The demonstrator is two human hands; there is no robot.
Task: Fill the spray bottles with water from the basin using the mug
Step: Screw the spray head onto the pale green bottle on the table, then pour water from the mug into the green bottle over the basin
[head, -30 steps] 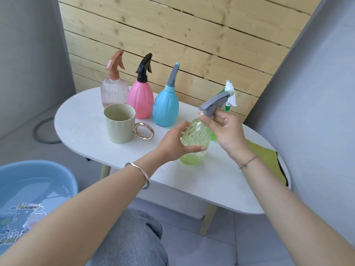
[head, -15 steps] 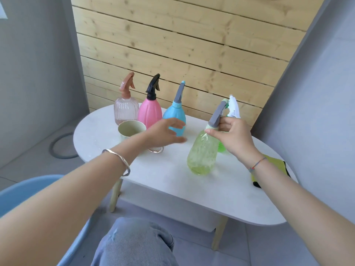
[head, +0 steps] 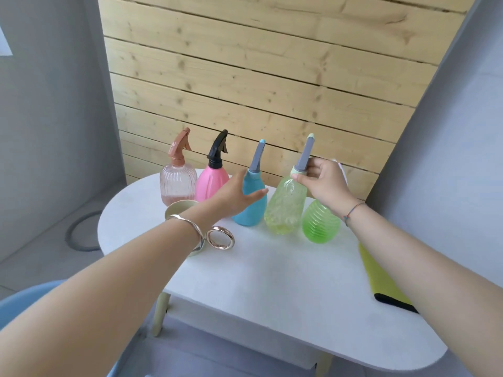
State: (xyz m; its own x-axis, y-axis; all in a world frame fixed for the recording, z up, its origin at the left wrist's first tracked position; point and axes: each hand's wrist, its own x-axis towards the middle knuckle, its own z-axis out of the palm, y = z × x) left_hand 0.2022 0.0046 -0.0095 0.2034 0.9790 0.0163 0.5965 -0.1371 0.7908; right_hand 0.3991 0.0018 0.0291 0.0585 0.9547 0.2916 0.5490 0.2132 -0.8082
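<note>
Nearest: basin (head: 24, 300) rim at my lower left, off the table (head: 272, 281); the mug (head: 178, 206) stands under my left forearm, so it lies behind my left grip (head: 234, 194), not ahead of it. Left grip wide, fingers straight, holding nothing, in front of the blue bottle (head: 251, 210), which stands upright with its long axis vertical just beyond the fingers; contact unclear. It is probably the next bottle, and the left is nearer. Right grip (head: 325, 183) pinches the collar of the yellow-green bottle (head: 284, 210), roughly upright between the blue bottle and the green ribbed bottle (head: 321, 225).
</note>
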